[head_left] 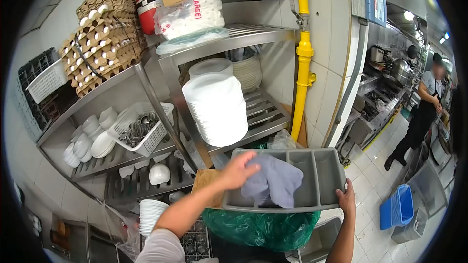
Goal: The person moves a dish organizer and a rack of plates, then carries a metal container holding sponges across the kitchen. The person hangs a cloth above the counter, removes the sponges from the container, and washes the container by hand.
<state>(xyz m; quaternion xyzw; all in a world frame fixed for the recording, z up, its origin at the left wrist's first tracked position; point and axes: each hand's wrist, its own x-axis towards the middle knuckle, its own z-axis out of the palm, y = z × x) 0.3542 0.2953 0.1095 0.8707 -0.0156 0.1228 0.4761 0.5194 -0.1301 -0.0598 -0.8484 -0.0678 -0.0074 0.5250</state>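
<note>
A grey divided tray [327, 178] is held in front of me, above a green plastic bag [263, 229]. My right hand [346, 197] grips the tray's right end, with the fingers at its rim. A bluish-grey cloth [280, 180] lies bunched over the tray's left and middle compartments. My left hand [240, 169] is at the cloth's left edge, its fingers closed and slightly blurred; the cloth is against the fingertips. Under the tray's left end a brown board [207, 185] shows in part.
Stacked white plates [217, 107] stand on the metal shelf ahead. A white basket [141, 129] of cutlery and egg trays [102, 44] are on the left shelving. A yellow pipe [303, 68] runs down the wall. At right are a blue bin [397, 207] and a person [426, 102].
</note>
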